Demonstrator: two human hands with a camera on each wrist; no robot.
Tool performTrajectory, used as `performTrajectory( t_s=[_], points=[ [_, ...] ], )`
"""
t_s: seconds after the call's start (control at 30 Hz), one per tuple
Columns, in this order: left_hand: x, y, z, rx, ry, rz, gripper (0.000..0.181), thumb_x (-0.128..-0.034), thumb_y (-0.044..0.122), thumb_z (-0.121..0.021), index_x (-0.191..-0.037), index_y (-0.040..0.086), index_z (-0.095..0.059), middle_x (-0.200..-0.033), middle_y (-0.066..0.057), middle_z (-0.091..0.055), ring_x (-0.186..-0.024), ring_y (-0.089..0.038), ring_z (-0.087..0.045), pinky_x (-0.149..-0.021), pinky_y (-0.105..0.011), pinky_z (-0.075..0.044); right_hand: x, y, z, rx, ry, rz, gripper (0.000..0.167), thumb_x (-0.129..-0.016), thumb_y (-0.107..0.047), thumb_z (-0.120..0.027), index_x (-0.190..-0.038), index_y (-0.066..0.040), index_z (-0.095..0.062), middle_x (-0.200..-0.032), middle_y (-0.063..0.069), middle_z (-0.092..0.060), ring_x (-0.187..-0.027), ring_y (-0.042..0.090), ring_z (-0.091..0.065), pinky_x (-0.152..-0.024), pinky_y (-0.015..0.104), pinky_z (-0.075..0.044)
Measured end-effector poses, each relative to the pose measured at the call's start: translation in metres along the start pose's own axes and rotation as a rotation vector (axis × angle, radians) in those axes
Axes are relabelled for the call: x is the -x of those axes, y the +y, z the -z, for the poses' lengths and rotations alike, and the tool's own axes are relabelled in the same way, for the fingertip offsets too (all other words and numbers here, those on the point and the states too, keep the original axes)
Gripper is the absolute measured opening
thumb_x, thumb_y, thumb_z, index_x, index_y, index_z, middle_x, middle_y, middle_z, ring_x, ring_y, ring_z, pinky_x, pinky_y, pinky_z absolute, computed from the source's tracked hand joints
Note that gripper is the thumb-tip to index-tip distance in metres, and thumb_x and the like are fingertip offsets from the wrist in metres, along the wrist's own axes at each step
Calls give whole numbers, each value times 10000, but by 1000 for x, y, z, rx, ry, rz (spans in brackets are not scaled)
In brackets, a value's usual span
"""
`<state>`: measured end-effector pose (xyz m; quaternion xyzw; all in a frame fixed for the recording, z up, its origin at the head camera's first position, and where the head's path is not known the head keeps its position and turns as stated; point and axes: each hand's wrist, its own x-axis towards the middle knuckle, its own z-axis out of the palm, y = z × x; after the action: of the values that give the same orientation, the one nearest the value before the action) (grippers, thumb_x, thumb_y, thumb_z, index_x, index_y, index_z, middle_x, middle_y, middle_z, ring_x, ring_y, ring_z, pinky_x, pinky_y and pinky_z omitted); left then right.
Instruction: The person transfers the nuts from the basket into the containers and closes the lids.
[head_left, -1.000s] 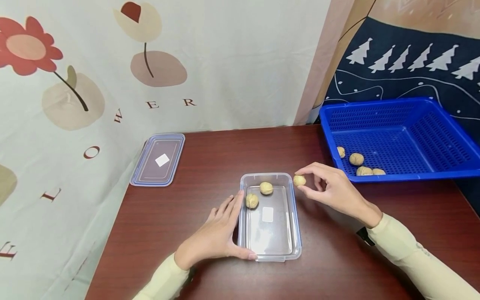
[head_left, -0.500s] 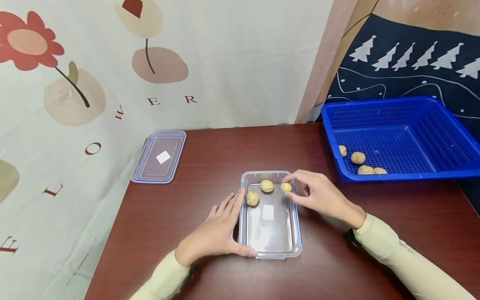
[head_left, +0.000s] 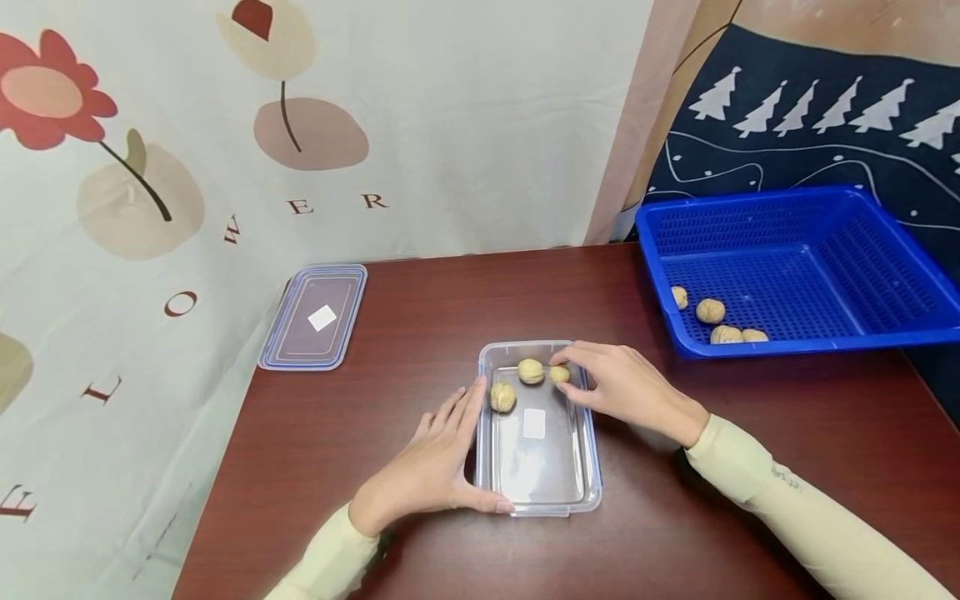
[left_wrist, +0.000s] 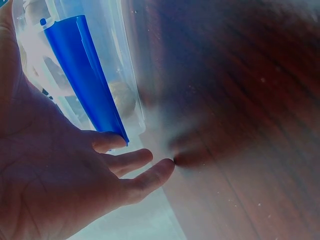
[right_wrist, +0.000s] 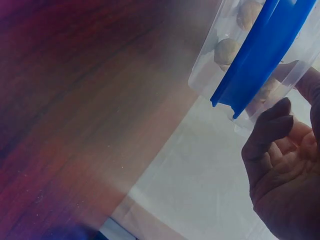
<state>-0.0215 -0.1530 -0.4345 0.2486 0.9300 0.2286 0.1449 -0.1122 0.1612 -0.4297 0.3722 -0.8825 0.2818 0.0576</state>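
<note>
A clear plastic box [head_left: 535,475] with a blue-tinged rim stands in front of me. Inside, toward its far end, lie two walnuts, one at the left wall [head_left: 502,397] and another walnut [head_left: 531,372] near the far wall. My right hand [head_left: 626,387] reaches over the box's right rim and pinches a third walnut [head_left: 559,374] between thumb and forefinger, low in the far right corner. Along the left side rests my left hand [head_left: 431,467], fingers extended against the wall and thumb on the near left corner. A blue clip [left_wrist: 85,75] of the box shows in the left wrist view.
At the back right is a blue perforated basket [head_left: 795,275] with several walnuts in its near left corner. A clear lid [head_left: 313,318] with a white label lies at the back left of the brown table [head_left: 465,300]. A printed curtain [head_left: 480,125] hangs behind.
My right hand has moved left from outside the box, carrying the pinched walnut over the right rim and down beside the other two. My left hand has stayed against the box.
</note>
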Motion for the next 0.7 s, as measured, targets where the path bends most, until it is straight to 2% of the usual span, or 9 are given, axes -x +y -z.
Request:
performTrajectory(
  t_s=[0.27,0.53,0.7],
  points=[
    [1,2,1,15,-6,12,1558,-730,826,-846,-1752,137,108,-1809,-164,-106,-1638,-427,-152,-1179,-774,-242,-3,-1,-1,-4,-64,-57,227,-979,-168,-828,-1195,-116,-785,-1112,10,-777,-897,147,-699,-785,421,-599],
    [1,1,0,16,8,7,1560,-723,824,-850,-1753,135,98,-1799,-184,-148,-1633,-432,-174,-1177,-765,-258,0,-1,-1,-19,-42,-48,198,-998,-139,-800,-1194,-113,-793,-1127,19,-778,-907,152,-697,-798,423,-598],
    [1,0,-1,0,24,-6,1555,-721,824,-849,-1757,112,68,-1787,-204,-187,-1622,-445,-202,-1174,-741,-280,7,-1,1,-34,3,-55,203,-1002,-124,-799,-1204,-126,-789,-1122,16,-770,-865,158,-672,-769,402,-594]
  ],
)
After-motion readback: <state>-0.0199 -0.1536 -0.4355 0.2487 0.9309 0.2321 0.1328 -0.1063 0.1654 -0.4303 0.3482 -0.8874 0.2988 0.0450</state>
